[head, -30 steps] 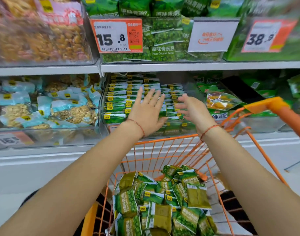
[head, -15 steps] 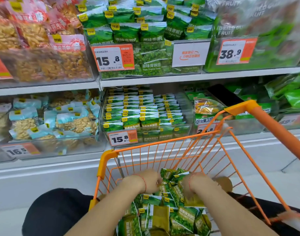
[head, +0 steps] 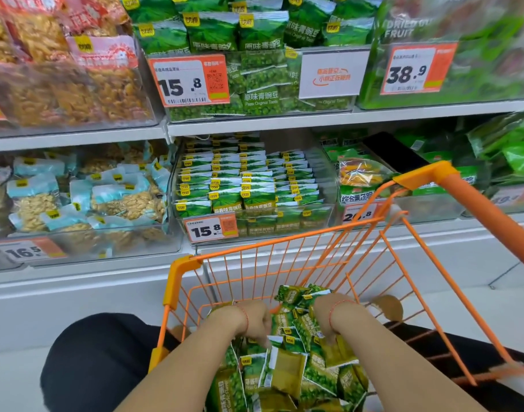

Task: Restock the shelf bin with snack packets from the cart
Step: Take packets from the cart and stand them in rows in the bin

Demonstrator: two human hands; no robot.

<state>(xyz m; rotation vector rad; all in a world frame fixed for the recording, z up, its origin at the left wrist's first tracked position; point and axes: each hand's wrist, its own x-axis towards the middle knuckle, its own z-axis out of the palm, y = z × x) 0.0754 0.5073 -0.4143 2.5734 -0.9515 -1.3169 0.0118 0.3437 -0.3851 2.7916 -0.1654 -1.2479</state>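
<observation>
Both hands, left hand (head: 255, 321) and right hand (head: 324, 318), curl into the snack packets (head: 293, 325) heaped between and under their fingers, with the shelf bin (head: 326, 185) up ahead.

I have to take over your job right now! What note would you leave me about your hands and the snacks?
Left hand: down in the orange cart, fingers dug into the green packets; grip not visible.
Right hand: same, among the packets.
Shelf bin with the 15.8 tag: rows of packets stand in it, with a gap at its right side.
Left: lift packets out, stand them in the gap, and repeat while the cart holds more.
</observation>
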